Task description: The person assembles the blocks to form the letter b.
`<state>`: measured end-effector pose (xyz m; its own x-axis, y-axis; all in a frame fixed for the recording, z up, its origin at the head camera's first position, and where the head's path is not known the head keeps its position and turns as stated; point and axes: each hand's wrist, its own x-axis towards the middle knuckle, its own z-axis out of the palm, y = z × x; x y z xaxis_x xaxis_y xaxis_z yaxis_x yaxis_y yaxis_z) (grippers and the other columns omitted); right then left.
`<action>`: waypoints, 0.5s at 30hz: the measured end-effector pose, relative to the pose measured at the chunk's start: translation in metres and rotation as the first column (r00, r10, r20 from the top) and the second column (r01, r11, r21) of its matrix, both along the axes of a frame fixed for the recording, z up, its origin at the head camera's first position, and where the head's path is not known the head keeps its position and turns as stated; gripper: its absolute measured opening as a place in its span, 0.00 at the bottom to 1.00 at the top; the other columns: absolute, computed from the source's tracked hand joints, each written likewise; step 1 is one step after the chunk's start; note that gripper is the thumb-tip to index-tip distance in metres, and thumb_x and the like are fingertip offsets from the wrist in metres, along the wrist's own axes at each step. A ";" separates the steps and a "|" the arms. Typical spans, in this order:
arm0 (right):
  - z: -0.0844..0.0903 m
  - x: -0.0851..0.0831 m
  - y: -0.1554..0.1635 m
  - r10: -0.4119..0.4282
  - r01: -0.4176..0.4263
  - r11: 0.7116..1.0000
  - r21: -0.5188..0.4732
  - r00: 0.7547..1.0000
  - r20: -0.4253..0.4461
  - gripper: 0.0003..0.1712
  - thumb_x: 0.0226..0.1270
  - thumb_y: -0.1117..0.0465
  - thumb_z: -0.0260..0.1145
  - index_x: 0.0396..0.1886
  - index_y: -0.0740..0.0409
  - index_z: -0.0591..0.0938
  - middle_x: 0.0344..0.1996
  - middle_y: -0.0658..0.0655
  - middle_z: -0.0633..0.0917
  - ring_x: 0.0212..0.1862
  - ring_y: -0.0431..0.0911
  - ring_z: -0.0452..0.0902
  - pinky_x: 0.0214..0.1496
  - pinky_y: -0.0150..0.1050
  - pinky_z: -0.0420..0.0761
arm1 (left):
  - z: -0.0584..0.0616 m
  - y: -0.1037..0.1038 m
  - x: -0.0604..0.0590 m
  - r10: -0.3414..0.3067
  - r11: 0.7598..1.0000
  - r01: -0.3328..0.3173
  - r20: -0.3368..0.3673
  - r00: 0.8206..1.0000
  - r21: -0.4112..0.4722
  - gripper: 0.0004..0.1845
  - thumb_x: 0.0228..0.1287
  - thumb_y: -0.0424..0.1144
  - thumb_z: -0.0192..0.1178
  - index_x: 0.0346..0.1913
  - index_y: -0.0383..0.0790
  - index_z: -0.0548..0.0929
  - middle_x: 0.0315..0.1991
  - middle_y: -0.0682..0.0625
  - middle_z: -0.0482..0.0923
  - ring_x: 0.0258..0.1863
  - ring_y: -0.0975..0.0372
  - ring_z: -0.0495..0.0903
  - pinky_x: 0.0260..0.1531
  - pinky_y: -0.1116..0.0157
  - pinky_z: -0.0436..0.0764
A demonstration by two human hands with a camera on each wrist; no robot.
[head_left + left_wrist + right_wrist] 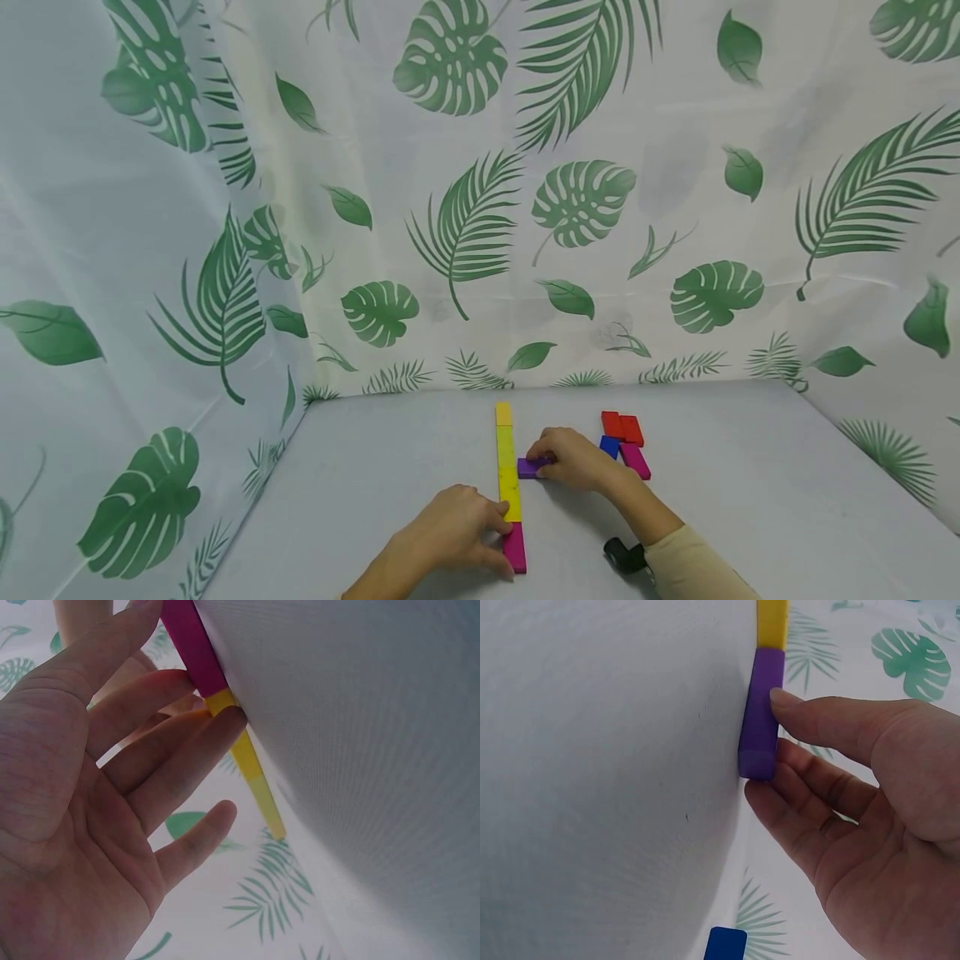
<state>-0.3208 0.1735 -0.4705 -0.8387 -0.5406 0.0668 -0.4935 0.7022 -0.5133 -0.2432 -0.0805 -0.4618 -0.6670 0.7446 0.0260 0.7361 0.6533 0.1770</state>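
Blocks (508, 475) line a grey table (750, 500) beneath leaf-print curtains (465, 208); the left hand (450, 533) rests relaxed against them, the right hand (573, 458) pinches a purple block (529, 468).

A grey table (750, 500) stood under even light. White curtains (637, 275) printed with green leaves enclosed it from nine through three o'clock.

Left hand (82, 810) fingertips on magenta block (193, 646), yellow block (244, 754).

Block row (508, 475) centre table (750, 500); loose blocks (626, 442) right of it.
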 end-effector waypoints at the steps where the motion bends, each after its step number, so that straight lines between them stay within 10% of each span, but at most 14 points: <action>1: 0.000 0.000 0.000 -0.002 0.002 1.000 0.000 1.000 0.001 0.14 0.66 0.65 0.75 0.50 0.53 0.91 0.41 0.47 0.87 0.46 0.43 0.80 0.53 0.44 0.86 | 0.000 0.000 0.000 0.000 1.000 0.000 0.000 1.000 0.001 0.28 0.51 0.68 0.74 0.52 0.60 0.92 0.58 0.59 0.87 0.56 0.70 0.85 0.57 0.65 0.81; 15: 0.003 0.004 -0.001 0.028 -0.028 1.000 -0.007 1.000 -0.004 0.13 0.65 0.65 0.75 0.49 0.55 0.91 0.39 0.49 0.86 0.43 0.43 0.79 0.51 0.43 0.86 | 0.000 0.000 0.001 -0.020 1.000 0.020 -0.027 0.999 -0.004 0.28 0.51 0.69 0.74 0.52 0.59 0.92 0.57 0.59 0.87 0.55 0.70 0.85 0.55 0.66 0.82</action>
